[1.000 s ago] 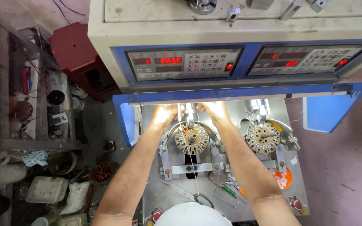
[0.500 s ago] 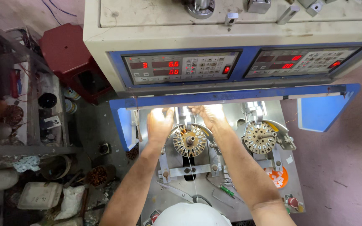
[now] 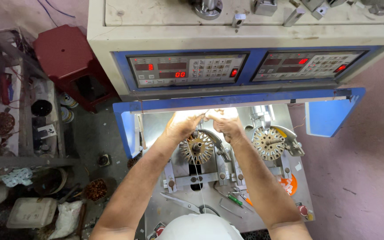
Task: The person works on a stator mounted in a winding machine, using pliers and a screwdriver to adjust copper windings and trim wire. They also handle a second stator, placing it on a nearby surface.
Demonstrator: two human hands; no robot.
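1. At the far left a grey metal shelf rack point(image 3: 23, 120) stands on a dirty concrete floor point(image 3: 95, 133), loaded with small parts, cans and a wound copper coil.
2. Below the rack, on the floor, lie a pale plastic container point(image 3: 30, 212), crumpled bags and a bowl of brownish parts point(image 3: 96, 190).
3. Behind the rack sits a dark red stool point(image 3: 70, 60), close against the machine's left side.
4. A cream-coloured winding machine point(image 3: 245, 31) fills the top of the view; its blue front carries a left control panel point(image 3: 187, 70) and a right control panel point(image 3: 305, 66), both with red lit digits and keypads.
5. Under a bright lamp strip, the metal desk point(image 3: 156, 129) of the machine holds two round slotted stator cores.
6. The left hand point(image 3: 184, 125) is closed in a pinch just above the left stator core point(image 3: 197, 147), its fingertips meeting those of the other hand; what they pinch is washed out by the glare.
7. The right hand point(image 3: 227, 126) is likewise curled shut, just above and right of that core.
8. A thin wire point(image 3: 198, 186) runs down from the core over the desk.
9. The right stator core point(image 3: 268, 143) sits untouched on its own fixture.
10. Pliers point(image 3: 181, 202), a green-handled screwdriver point(image 3: 234, 199) and an orange disc point(image 3: 291, 184) lie on the desk's near part.
11. To the right is pinkish floor point(image 3: 370, 178).
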